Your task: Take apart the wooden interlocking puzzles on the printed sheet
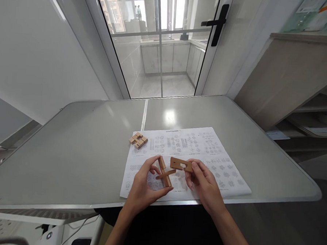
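- Crossed wooden pieces (165, 173) sit in our left hand (143, 185), fingers closed around them, just above the printed sheet (206, 146).
- Our right hand (204, 183) pinches a slotted wooden piece (181, 164) just beside the cross.
- We see a small assembled wooden block (138, 140) resting on the sheet's far left corner, on the table (82, 151).

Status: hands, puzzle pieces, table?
Left hand holds crossed wooden pieces. Right hand holds slotted piece. Assembled puzzle on instruction sheet, apart.
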`<state>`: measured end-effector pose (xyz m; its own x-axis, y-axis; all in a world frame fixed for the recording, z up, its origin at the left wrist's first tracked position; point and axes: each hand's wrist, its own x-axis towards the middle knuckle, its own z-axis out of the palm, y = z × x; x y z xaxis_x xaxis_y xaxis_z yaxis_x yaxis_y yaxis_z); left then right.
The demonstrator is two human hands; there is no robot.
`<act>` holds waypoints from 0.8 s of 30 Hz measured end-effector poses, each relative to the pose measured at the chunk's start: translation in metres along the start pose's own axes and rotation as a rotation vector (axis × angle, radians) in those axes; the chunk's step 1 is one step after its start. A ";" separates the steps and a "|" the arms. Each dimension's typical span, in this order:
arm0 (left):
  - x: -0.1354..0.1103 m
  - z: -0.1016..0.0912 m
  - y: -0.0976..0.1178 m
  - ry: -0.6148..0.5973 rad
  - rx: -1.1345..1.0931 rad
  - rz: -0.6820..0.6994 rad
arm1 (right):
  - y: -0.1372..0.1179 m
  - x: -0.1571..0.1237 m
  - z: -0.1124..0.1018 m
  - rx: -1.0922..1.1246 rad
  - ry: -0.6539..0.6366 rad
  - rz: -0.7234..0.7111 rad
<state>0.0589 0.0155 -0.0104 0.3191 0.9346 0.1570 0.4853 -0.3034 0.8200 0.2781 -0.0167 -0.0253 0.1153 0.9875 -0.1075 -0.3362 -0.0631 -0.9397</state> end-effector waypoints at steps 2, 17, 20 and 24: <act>0.000 0.000 0.000 0.015 -0.005 -0.007 | 0.001 0.001 0.003 -0.035 0.011 -0.008; -0.003 0.000 -0.003 0.080 0.006 -0.030 | 0.010 -0.006 0.011 -0.523 -0.043 -0.113; -0.003 0.001 -0.004 0.086 0.005 -0.032 | 0.011 -0.006 0.012 -0.561 -0.046 -0.129; -0.003 0.001 -0.003 0.091 0.012 -0.030 | 0.012 -0.005 0.012 -0.591 -0.012 -0.138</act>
<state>0.0572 0.0137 -0.0138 0.2291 0.9562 0.1825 0.5030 -0.2768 0.8187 0.2624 -0.0204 -0.0322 0.1091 0.9936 0.0282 0.2573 -0.0008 -0.9663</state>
